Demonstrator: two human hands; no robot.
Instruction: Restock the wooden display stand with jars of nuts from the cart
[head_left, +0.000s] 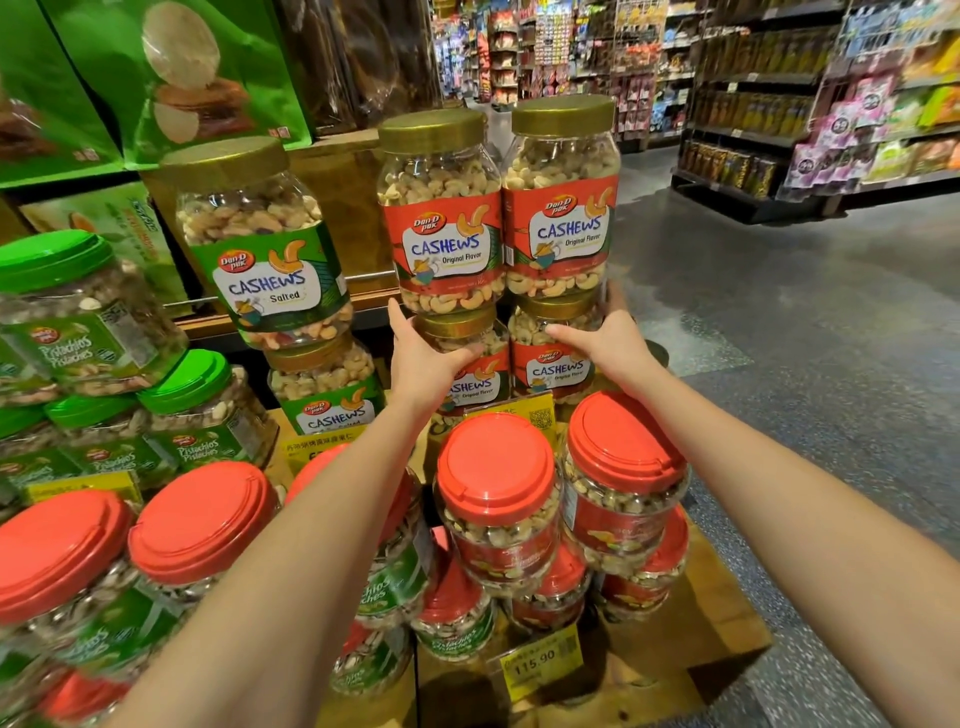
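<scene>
Two red-label cashew jars with gold lids, the upper left jar (441, 218) and the upper right jar (561, 202), stand on two more of the same kind on the wooden display stand (722, 618). My left hand (423, 358) grips the lower left cashew jar (475, 384) just under its lid. Its thumb lies across the front and its fingertips reach the base of the upper jar. My right hand (605, 340) grips the lower right cashew jar (558, 369) at lid height, with the thumb up beside the upper jar. The cart is out of view.
Green-label salted cashew jars (265, 244) are stacked to the left. Green-lidded pistachio jars (78, 317) and several red-lidded jars (498, 499) fill the lower tiers under my arms. Yellow price tags (540, 662) hang on the front. An open aisle floor (810, 332) lies to the right.
</scene>
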